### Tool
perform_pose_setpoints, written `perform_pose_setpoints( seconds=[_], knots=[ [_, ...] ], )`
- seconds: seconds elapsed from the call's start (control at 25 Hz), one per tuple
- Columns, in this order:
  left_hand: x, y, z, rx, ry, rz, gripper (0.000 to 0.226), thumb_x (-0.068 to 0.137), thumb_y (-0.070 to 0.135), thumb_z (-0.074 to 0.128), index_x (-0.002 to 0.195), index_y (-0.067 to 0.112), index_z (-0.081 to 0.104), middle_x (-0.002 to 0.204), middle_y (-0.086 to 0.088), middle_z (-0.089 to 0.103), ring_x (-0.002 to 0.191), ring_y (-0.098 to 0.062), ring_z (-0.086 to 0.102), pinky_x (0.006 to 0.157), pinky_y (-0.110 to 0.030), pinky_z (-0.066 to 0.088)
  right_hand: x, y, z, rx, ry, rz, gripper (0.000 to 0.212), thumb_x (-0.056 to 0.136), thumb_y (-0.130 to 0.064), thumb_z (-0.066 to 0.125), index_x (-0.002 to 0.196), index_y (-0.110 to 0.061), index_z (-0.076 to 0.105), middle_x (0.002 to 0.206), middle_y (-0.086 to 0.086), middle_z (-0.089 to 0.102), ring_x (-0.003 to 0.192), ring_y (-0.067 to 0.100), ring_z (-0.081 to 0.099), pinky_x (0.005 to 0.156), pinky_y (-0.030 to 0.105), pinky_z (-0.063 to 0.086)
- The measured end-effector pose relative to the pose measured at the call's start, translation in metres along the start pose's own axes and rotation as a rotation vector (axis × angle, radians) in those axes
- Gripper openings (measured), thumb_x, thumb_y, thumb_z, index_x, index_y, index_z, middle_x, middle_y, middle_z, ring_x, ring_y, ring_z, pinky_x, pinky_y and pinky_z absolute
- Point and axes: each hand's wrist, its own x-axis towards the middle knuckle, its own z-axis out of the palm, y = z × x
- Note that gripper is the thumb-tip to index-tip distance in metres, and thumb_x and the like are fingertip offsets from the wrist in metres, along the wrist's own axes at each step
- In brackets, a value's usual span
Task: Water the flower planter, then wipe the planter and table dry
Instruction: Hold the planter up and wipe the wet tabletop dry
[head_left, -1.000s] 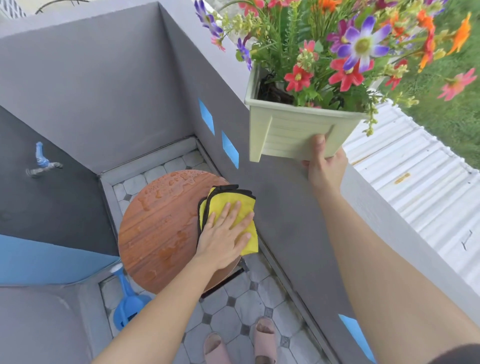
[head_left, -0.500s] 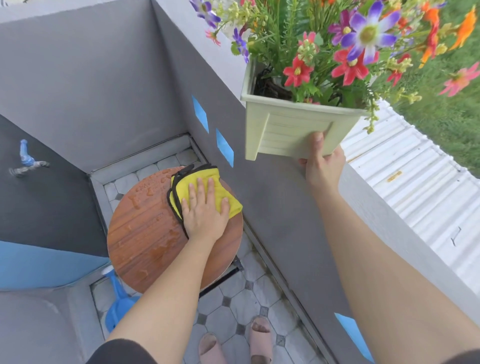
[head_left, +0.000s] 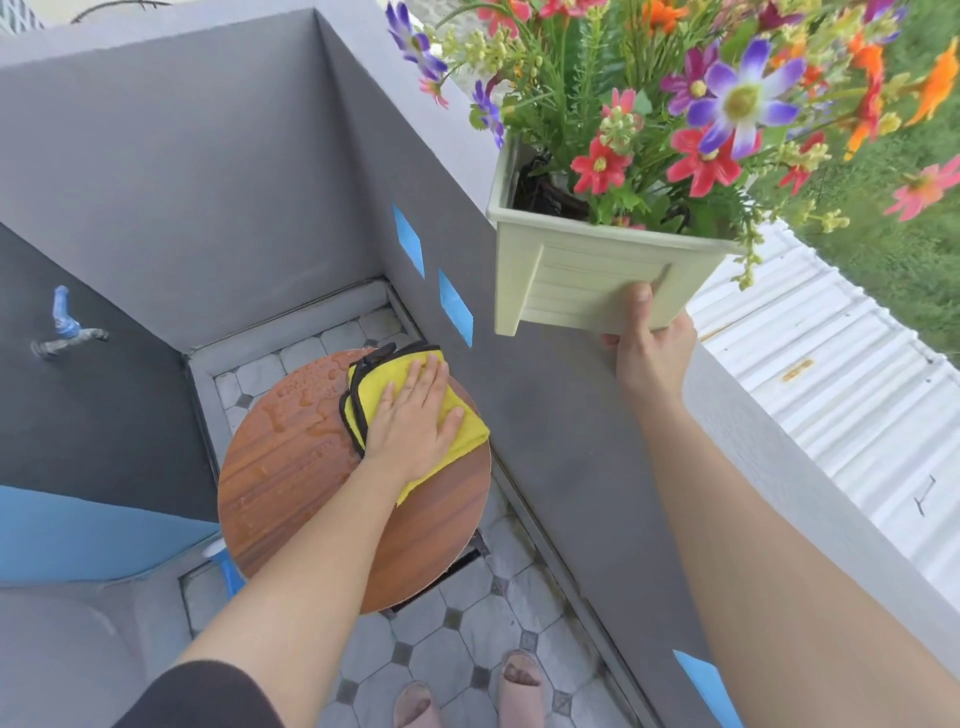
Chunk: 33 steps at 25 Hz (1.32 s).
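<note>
A pale green planter (head_left: 587, 280) full of colourful flowers (head_left: 727, 98) is lifted in the air at the upper right. My right hand (head_left: 649, 348) grips its lower corner, thumb on the side and fingers beneath. Below stands a round brown wooden table (head_left: 291, 499), wet with drops on its far left part. A folded yellow cloth (head_left: 462, 431) with a black edge lies on the table's far right side. My left hand (head_left: 415, 415) presses flat on the cloth with straight fingers.
A grey balcony wall (head_left: 561, 441) with blue tape marks runs close along the table's right. A blue watering can (head_left: 228, 571) peeks out under the table's near left. My sandalled feet (head_left: 467, 691) stand on the tiled floor. A tap (head_left: 65, 325) juts from the left wall.
My left hand has slid the cloth from the table's right edge toward its far side. The planter stays held up by my right hand.
</note>
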Motion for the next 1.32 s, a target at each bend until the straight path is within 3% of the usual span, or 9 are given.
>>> perform_pose_setpoints(
  seconds=[0.72,0.96,1.32],
  knots=[
    [-0.013,-0.067,-0.006,-0.105,0.157,-0.56,0.069,0.095,0.054,0.018,0.15,0.018,0.001,0.159,0.003,-0.004,0.146,-0.018,-0.005,0.115,-0.049,0.003,0.002,-0.001,0.0,-0.001,-0.02,0.018,0.069,0.065,-0.064,0.049,0.104,-0.009,0.058,0.094,0.009,0.057,0.088,0.024,0.06,0.048,0.012,0.049],
    [-0.046,-0.082,-0.002,-0.149,0.211,-0.751,0.07,0.095,0.052,0.021,0.15,0.014,0.003,0.16,-0.003,0.0,0.146,-0.023,-0.002,0.114,-0.051,0.006,0.002,0.002,-0.001,-0.017,-0.009,0.018,0.041,0.081,-0.048,0.051,0.101,-0.013,0.056,0.094,0.008,0.056,0.085,0.022,0.058,0.047,0.012,0.049],
    [-0.111,-0.038,0.006,-0.282,0.19,-1.018,0.069,0.096,0.047,0.021,0.149,0.008,-0.001,0.159,-0.009,-0.004,0.144,-0.034,-0.005,0.114,-0.053,0.006,0.001,0.001,-0.004,-0.051,-0.041,0.019,0.056,0.07,-0.067,0.049,0.096,-0.018,0.055,0.092,0.009,0.057,0.081,0.021,0.06,0.048,0.015,0.05]
  ],
)
